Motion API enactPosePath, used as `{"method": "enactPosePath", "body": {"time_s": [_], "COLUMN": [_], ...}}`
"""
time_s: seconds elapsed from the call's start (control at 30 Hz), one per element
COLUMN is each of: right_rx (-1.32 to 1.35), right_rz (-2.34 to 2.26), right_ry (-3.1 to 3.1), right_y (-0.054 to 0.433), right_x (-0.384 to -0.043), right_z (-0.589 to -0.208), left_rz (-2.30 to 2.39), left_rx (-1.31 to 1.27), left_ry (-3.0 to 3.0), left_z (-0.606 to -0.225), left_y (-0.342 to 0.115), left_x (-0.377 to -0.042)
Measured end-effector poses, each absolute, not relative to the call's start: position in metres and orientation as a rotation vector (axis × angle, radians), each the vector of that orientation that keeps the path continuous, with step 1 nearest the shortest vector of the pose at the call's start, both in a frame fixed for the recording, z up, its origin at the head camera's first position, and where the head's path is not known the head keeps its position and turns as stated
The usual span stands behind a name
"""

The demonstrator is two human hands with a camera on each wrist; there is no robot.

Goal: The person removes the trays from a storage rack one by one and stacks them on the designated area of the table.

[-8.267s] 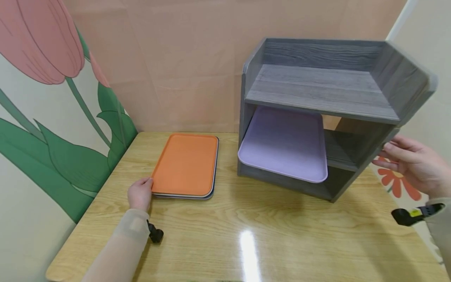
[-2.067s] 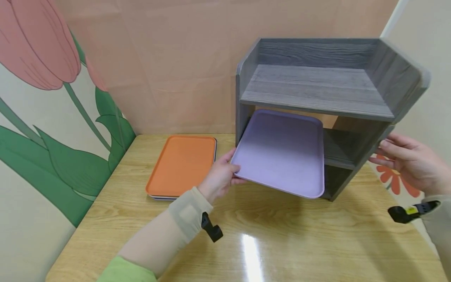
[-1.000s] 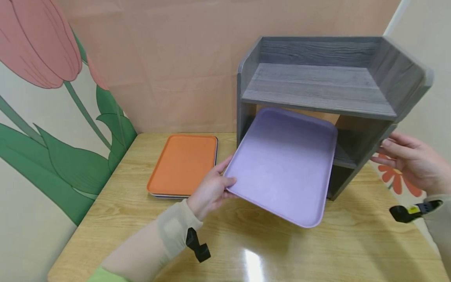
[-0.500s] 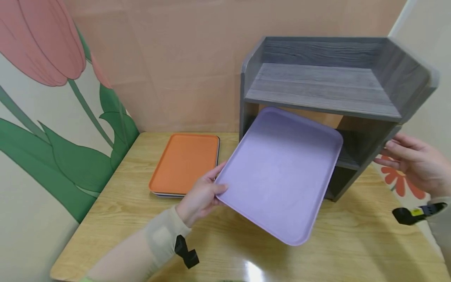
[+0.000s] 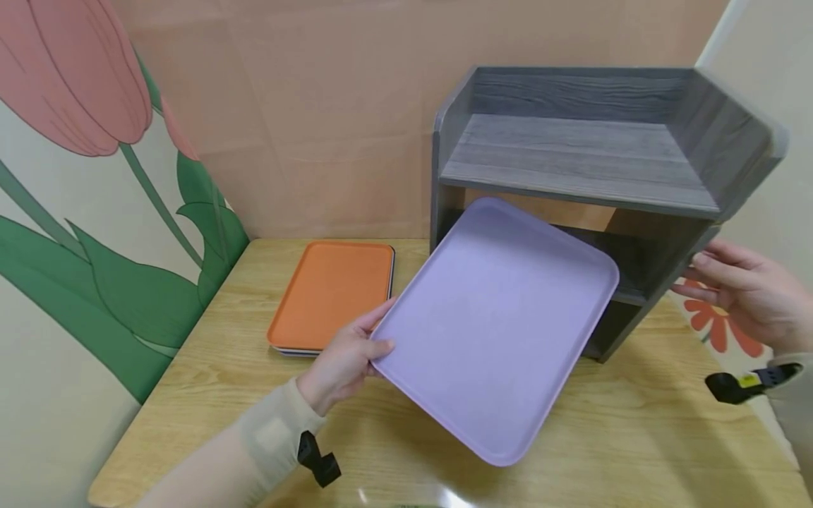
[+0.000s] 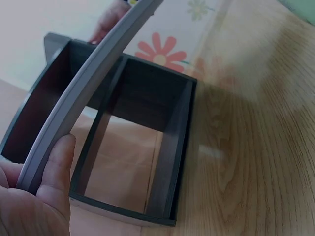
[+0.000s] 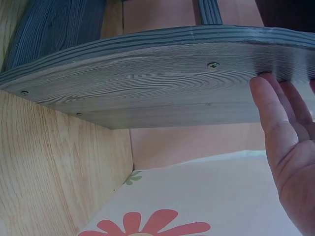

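My left hand (image 5: 343,363) pinches the left corner of a light purple tray (image 5: 495,331), thumb on top and fingers beneath. The tray slants over the table in front of a grey wooden shelf (image 5: 571,159), hiding part of its lower compartments. From the left wrist view, the tray (image 6: 74,110) shows as a thin edge beside my thumb (image 6: 56,172). My right hand (image 5: 756,293) is at the shelf's outer right side. In the right wrist view its extended fingertips touch the shelf's side panel (image 7: 147,88).
A stack of trays, an orange tray (image 5: 333,289) uppermost, lies on the wooden table (image 5: 209,395) left of the shelf. Behind the table hangs a peach backdrop (image 5: 317,127). A wall with painted tulips (image 5: 82,77) borders the left side.
My left hand went from the orange stack to the purple tray, then drew it out of the shelf toward the front left, turning and tilting it. The right hand stayed at the shelf side.
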State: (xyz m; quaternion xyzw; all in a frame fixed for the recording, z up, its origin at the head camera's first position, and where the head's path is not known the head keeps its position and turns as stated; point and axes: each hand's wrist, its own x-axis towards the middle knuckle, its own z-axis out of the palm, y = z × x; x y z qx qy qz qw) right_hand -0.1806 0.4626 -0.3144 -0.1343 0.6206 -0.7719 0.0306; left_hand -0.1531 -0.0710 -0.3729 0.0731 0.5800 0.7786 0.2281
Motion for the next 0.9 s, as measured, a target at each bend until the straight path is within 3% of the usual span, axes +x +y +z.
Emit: {"method": "enactPosePath", "body": {"time_s": [0.9], "right_rx": [-0.363], "right_rz": [-2.381], "right_ry": [1.951], "right_y": [0.465], "right_x": [-0.183], "right_z": [-0.316], "left_rz": [2.121], "left_rx": [0.322], "left_ry": [1.751], "left_z": [-0.383], "left_y": [-0.095], "left_x": [-0.146]}}
